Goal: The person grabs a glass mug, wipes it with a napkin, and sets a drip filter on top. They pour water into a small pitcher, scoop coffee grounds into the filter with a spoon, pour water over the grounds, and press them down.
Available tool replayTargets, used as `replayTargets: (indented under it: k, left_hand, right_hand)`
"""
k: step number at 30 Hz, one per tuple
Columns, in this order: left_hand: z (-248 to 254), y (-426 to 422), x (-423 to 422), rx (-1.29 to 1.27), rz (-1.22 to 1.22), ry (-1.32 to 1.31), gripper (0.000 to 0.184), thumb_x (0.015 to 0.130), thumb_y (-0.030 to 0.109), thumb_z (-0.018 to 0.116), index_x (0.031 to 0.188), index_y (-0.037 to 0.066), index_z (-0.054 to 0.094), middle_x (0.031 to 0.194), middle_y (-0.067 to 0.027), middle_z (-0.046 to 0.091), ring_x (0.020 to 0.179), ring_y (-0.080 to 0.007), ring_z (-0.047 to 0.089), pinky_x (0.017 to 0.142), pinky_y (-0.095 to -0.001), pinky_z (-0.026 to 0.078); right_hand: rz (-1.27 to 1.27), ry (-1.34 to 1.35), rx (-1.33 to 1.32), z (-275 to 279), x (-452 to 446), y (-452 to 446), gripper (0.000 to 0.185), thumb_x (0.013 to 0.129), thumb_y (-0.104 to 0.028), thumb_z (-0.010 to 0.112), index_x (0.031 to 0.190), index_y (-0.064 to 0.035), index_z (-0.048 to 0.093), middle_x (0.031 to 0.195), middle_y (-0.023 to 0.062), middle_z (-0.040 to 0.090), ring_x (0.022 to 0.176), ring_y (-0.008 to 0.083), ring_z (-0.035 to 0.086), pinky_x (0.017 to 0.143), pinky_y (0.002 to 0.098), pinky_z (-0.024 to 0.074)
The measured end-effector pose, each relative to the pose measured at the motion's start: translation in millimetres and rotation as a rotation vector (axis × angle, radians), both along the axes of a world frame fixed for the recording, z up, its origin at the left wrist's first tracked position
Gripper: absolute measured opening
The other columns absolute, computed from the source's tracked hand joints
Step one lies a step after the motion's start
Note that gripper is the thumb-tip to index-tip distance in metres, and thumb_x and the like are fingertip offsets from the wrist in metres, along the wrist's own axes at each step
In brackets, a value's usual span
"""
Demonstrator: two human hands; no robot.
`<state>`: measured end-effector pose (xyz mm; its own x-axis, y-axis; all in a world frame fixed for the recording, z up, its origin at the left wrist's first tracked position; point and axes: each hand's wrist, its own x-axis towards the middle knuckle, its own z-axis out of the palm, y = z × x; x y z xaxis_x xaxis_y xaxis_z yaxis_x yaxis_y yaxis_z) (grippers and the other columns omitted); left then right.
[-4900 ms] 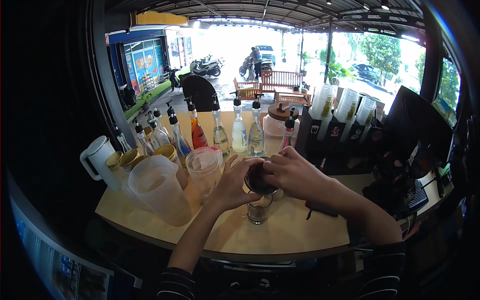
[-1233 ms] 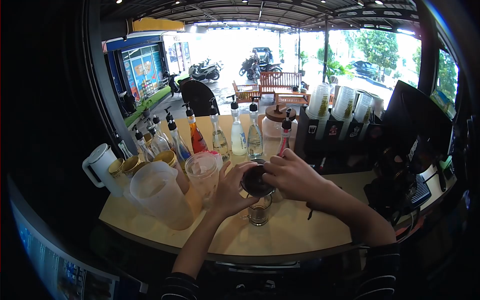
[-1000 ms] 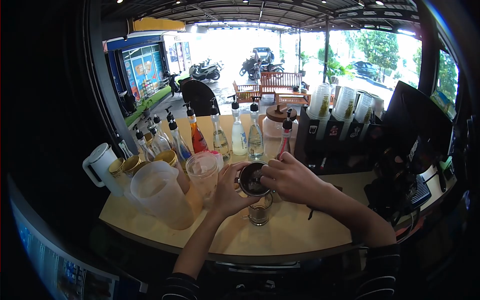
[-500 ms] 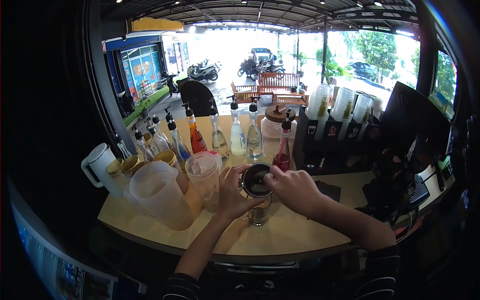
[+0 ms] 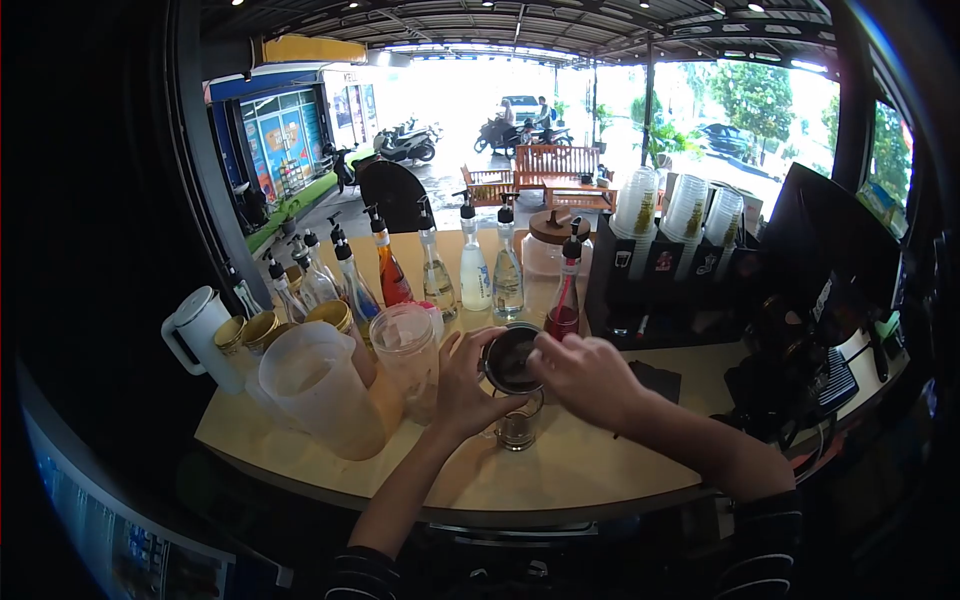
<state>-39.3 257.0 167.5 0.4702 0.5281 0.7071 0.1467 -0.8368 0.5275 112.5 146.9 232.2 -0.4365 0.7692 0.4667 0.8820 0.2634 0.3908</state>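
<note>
My left hand [image 5: 466, 388] is wrapped round a dark-rimmed metal cup [image 5: 508, 358] and holds it tilted, with its mouth toward me. Dark contents show inside, too dim to name. Over the cup's right rim, my right hand [image 5: 588, 376] is closed in a pinch; whatever it grips is hidden by the fingers. Directly below the cup a clear drinking glass [image 5: 516, 432] stands on the counter, partly covered by my left thumb. To the left of my left hand is a clear plastic jar [image 5: 405, 345]. A pump bottle of red syrup [image 5: 565, 310] stands just beyond my right hand.
A large frosted pitcher [image 5: 315, 385] and a white jug [image 5: 203, 335] stand on the left of the counter [image 5: 600, 480]. Several pump bottles [image 5: 475, 270] line the back. Stacked plastic cups [image 5: 685, 210] fill a black holder at right, beside a dark screen [image 5: 830, 240].
Both hands stay over the glass, with the cup nearly where it was. My right hand has shifted very slightly at the rim. Outside, people near the motorbikes have moved.
</note>
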Motion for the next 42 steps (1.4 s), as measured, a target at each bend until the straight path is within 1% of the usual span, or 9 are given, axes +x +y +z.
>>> replayTargets:
  k: [2,6,10,11,20,22,26,28,42]
  left_hand:
    - [1,-1,0,0.084,0.021,0.003,0.082,0.051,0.034,0.085,0.119,0.01,0.047,0.111,-0.0046,0.058,0.105,-0.0207,0.057,0.107,-0.0466,0.023]
    - [3,2,-2,0.092,0.013,0.005,0.083,0.052,0.035,0.085,0.12,0.01,0.046,0.112,-0.0049,0.058,0.106,-0.0209,0.057,0.107,-0.0464,0.022]
    - [4,0,-2,0.111,0.02,0.013,0.083,0.052,0.034,0.085,0.121,0.01,0.046,0.115,-0.0051,0.056,0.109,-0.0209,0.055,0.108,-0.0466,0.022]
    - [5,1,-2,0.127,0.025,0.019,0.083,0.052,0.033,0.085,0.121,0.011,0.046,0.116,-0.0051,0.056,0.11,-0.0209,0.054,0.108,-0.0466,0.022]
    - [4,3,-2,0.074,0.004,-0.005,0.085,0.049,0.026,0.084,0.123,0.011,0.045,0.118,-0.0052,0.054,0.114,-0.0213,0.051,0.109,-0.0465,0.021]
    - [4,2,-1,0.07,-0.006,0.006,0.084,0.049,0.026,0.084,0.123,0.011,0.045,0.118,-0.0053,0.054,0.114,-0.0212,0.051,0.109,-0.0467,0.021]
    - [7,5,-5,0.127,0.002,0.066,0.082,0.052,0.029,0.082,0.123,0.012,0.045,0.119,-0.0056,0.054,0.115,-0.0208,0.051,0.109,-0.0473,0.02]
    - [8,5,-8,0.133,-0.013,0.085,0.082,0.053,0.031,0.081,0.124,0.012,0.045,0.119,-0.006,0.054,0.115,-0.021,0.051,0.109,-0.0478,0.02]
    - [6,8,-13,0.174,-0.004,0.137,0.078,0.059,0.038,0.079,0.125,0.013,0.045,0.12,-0.0064,0.055,0.113,-0.0213,0.054,0.109,-0.0502,0.018]
  right_hand:
    - [-0.006,0.034,0.086,10,8,4,0.019,0.07,-0.014,0.06,0.086,-0.0063,0.054,0.084,0.004,0.049,0.069,0.0164,0.055,0.057,0.0302,0.0479]
    - [0.144,-0.06,0.103,-3,3,2,0.02,0.069,-0.014,0.06,0.087,-0.0064,0.054,0.084,0.0031,0.049,0.073,0.0148,0.053,0.057,0.0285,0.0459]
    - [0.102,-0.044,0.173,14,10,4,0.019,0.068,-0.014,0.06,0.085,-0.0064,0.056,0.083,0.0017,0.049,0.075,0.0155,0.051,0.062,0.0297,0.04]
    - [0.09,-0.089,0.132,8,8,2,0.013,0.072,-0.014,0.06,0.084,-0.0087,0.06,0.09,0.0016,0.052,0.084,0.0143,0.054,0.068,0.0301,0.039]
    - [0.193,-0.161,0.141,6,6,1,0.016,0.068,-0.015,0.059,0.082,-0.0082,0.056,0.081,0.0007,0.048,0.075,0.0146,0.048,0.063,0.0299,0.0362]
    - [0.163,-0.101,0.254,13,9,2,0.016,0.068,-0.016,0.059,0.081,-0.0086,0.056,0.081,0.0005,0.048,0.075,0.0145,0.048,0.064,0.0299,0.0357]
    - [0.229,-0.176,0.133,10,8,-1,0.016,0.068,-0.016,0.059,0.082,-0.0083,0.056,0.081,0.0004,0.048,0.076,0.0148,0.048,0.064,0.0303,0.0354]
    - [0.182,-0.16,0.223,13,11,0,0.015,0.068,-0.016,0.058,0.08,-0.0089,0.055,0.081,0.0004,0.048,0.076,0.0146,0.048,0.064,0.0301,0.0353]
    - [0.12,0.033,0.193,4,6,9,0.013,0.07,-0.015,0.061,0.081,-0.0103,0.057,0.085,0.0019,0.05,0.082,0.0157,0.052,0.067,0.0315,0.0371]
